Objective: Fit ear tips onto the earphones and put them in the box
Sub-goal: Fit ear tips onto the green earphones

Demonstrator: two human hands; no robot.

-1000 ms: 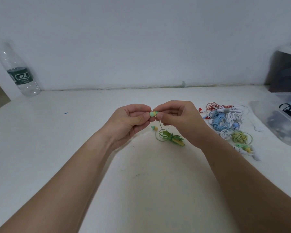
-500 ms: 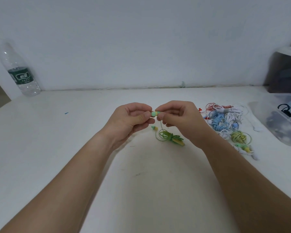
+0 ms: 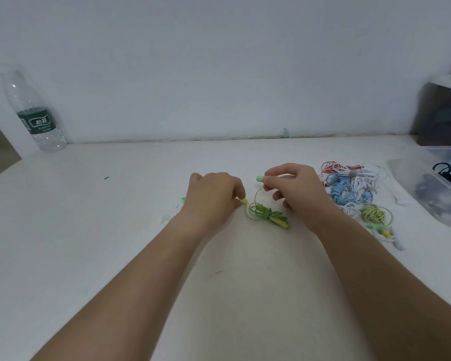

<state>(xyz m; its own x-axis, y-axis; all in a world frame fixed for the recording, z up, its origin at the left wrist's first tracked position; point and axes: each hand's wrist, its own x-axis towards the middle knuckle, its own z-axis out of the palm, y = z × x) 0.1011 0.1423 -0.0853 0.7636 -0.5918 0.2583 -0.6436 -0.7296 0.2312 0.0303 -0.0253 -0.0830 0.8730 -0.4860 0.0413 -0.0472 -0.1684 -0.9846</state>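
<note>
My right hand (image 3: 294, 188) pinches a green earbud (image 3: 259, 178) whose pale green ear tip sticks out to the left of the fingers. Its thin green cord loops down to a coiled green and yellow bundle (image 3: 268, 217) lying on the white table (image 3: 115, 217). My left hand (image 3: 214, 199) is lower, on the table, and pinches the second, yellow earbud (image 3: 244, 202) of the same pair. A small green ear tip (image 3: 183, 200) peeks out left of my left hand. The clear plastic box (image 3: 432, 194) stands at the right edge.
A heap of red, white, blue and yellow-green earphones (image 3: 349, 188) lies right of my right hand, with another green pair (image 3: 380, 230) in front of it. A plastic water bottle (image 3: 34, 113) stands far left by the wall. A dark object (image 3: 443, 113) is at the far right.
My hands were joined at one earbud; now they have parted. The left hand dropped to the table and took the yellow earbud, while the right keeps the earbud with the green tip.
</note>
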